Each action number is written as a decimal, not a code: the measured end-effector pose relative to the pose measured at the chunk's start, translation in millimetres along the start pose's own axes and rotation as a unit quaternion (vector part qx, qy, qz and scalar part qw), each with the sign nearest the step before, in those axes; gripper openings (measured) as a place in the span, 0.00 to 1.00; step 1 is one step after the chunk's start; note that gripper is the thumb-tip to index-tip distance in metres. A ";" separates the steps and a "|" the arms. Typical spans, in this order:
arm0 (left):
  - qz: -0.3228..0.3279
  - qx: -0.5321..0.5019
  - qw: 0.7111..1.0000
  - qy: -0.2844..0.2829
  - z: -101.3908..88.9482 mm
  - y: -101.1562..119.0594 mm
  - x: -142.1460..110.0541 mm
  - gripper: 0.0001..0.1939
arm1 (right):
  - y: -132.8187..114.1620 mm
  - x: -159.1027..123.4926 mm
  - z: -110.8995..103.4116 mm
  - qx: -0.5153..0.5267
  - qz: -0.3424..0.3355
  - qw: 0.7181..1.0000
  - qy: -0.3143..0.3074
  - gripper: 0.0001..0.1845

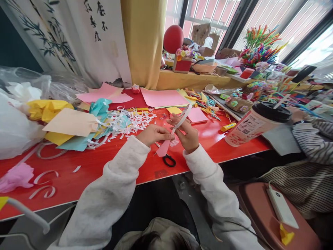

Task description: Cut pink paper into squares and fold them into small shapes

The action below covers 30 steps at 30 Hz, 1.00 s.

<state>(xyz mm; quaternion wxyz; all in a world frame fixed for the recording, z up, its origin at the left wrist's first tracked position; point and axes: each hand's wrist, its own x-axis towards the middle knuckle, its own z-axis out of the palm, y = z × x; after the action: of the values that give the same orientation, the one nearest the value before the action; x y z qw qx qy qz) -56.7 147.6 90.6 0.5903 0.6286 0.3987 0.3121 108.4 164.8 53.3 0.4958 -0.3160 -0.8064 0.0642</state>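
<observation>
My left hand (154, 134) pinches a pale paper strip (180, 121) near its middle, above the red table. On the strip's upper part, the fingers of my right hand (187, 134) close around it, and its white end sticks up past them. A pink tapered piece of paper (163, 149) hangs below the fingertips; I cannot tell if it is one with the strip. Under my hands lie scissors with a black handle (169, 160), their blades partly hidden. Just beyond my right hand sits a stack of pink square paper (197, 115).
White paper shreds (135, 119) and coloured sheets cover the left. A lidded paper cup (249, 123) stands near the right table edge, beside a yellow glue stick or marker (228, 127). Another person's striped sleeve (309, 139) shows at right. Pink sheets (162, 97) lie at the back.
</observation>
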 end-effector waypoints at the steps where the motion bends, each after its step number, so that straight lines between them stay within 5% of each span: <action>1: -0.005 0.001 1.000 0.002 -0.6 -0.8 0.8 0.08 | 0.5 0.7 -0.1 -0.010 -0.020 1.000 -0.001 0.19; 7: -0.013 0.006 0.999 0.044 -2.9 -4.9 3.6 0.11 | 4.4 2.7 0.8 0.010 -0.080 0.997 -0.004 0.16; 17: 0.048 0.025 0.996 0.069 -3.6 -5.5 3.3 0.10 | 0.8 0.2 1.1 -0.028 -0.035 0.999 -0.022 0.15; 26: 0.024 -0.115 0.989 0.089 -5.2 -13.6 7.3 0.11 | 7.4 -1.0 10.4 -0.137 0.086 0.987 -0.013 0.11; 30: 0.022 -0.174 0.981 0.089 -2.7 -10.3 6.7 0.13 | 10.1 -1.3 11.8 -0.124 0.120 0.980 -0.095 0.11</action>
<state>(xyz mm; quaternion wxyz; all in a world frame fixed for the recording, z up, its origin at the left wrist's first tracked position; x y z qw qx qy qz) -57.1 154.6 80.2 0.6458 0.4946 0.3757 0.4441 103.4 174.5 42.2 0.3630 -0.4620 -0.8075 0.0525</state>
